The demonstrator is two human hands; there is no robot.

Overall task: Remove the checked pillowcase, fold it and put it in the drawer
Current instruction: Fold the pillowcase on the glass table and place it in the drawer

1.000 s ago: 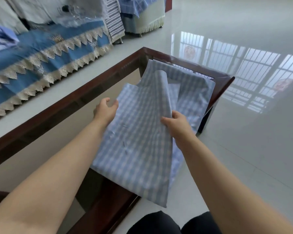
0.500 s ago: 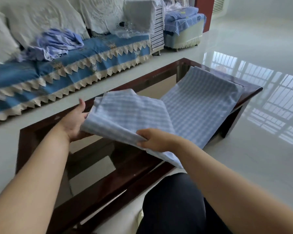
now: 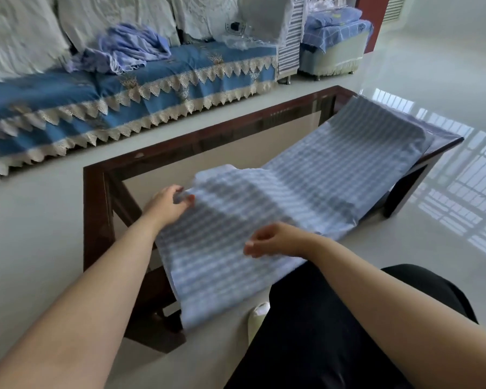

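The blue-and-white checked pillowcase lies lengthwise on the glass-topped wooden table. Its near end is folded over and hangs off the table's front edge towards my lap. My left hand pinches the left edge of the folded part, where the cloth is slightly raised. My right hand hovers just above the near part of the cloth, fingers loosely curled and apart, holding nothing. The cloth is blurred by motion. No drawer is in view.
A sofa with a blue lace-trimmed cover runs behind the table, with white cushions and a crumpled lilac cloth on it. A footstool with blue bedding stands at the back right. Glossy white floor surrounds the table.
The lifted near half of the pillowcase has been laid down flat over the table and its front edge. My right hand has let go of the cloth; the camera has tilted up.
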